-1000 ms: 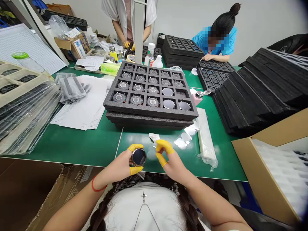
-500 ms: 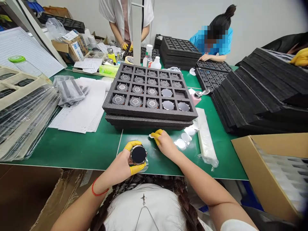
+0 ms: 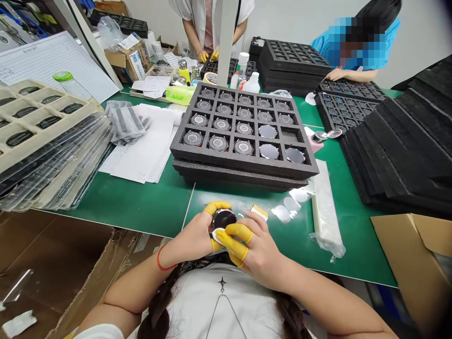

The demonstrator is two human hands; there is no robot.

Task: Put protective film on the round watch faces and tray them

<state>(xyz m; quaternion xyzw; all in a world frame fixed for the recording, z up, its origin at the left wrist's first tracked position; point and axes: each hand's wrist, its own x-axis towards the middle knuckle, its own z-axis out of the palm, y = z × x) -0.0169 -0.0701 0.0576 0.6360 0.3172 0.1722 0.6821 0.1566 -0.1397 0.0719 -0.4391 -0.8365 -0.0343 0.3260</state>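
Observation:
My left hand [image 3: 197, 233], with yellow finger cots on, grips a round watch case [image 3: 224, 218] by its rim. The case's black glass faces up. Between the yellow-tipped fingers of my right hand [image 3: 259, 249] is a small white wiping pad [image 3: 218, 237], which lies against the lower edge of the glass. The right fingers cover part of the case. Just beyond both hands, a black foam tray [image 3: 243, 162] holds rows of round watch cases. Some show their printed backs, a few their shiny grey faces, and one pocket holds no case.
Clear round films [image 3: 291, 205] and a plastic-wrapped white bundle [image 3: 326, 212] lie to the right. Stacked black foam [image 3: 406, 141] and a cardboard box [image 3: 406, 240] stand farther right. Papers [image 3: 141, 160] and stacked beige trays [image 3: 45, 155] are on the left. Two people work across the table.
My right hand has come from the table to the watch case, bringing the white pad onto its glass. My left hand still holds the case. The view has turned slightly left.

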